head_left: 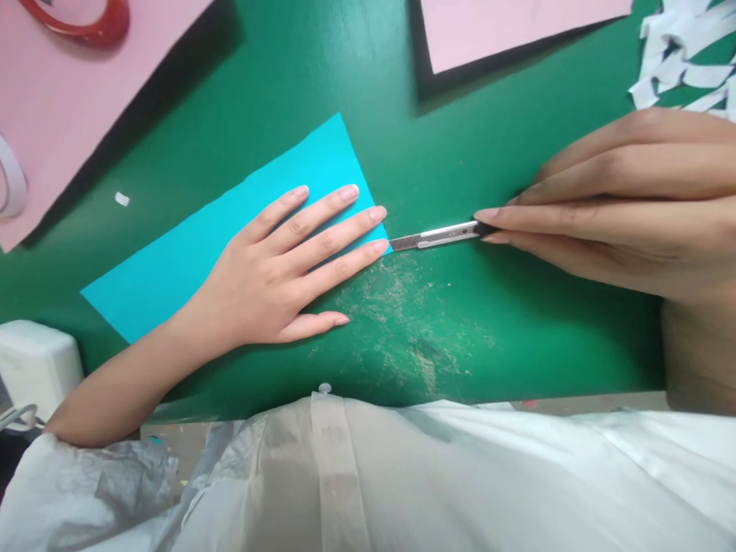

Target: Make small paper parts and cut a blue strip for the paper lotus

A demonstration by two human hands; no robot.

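Note:
A bright blue sheet of paper (195, 238) lies slantwise on the green tabletop. My left hand (281, 268) rests flat on it with the fingers spread, pressing near its right end. In my right hand (621, 199) is a slim utility knife (448, 234), pinched between thumb and fingers at its dark rear end. Its blade is out and points left, with the tip at the lower right corner of the blue paper, close to my left fingertips. Part of the paper's lower edge is hidden under my left hand and wrist.
Pink sheets (109, 100) lie at the upper left and upper right (517, 31). A red ring-shaped object (97, 27) sits on the left one. White paper strips (684, 61) are heaped at the far right. A white box-like object (40, 368) stands at the left edge. The green tabletop (414, 322) is scratched.

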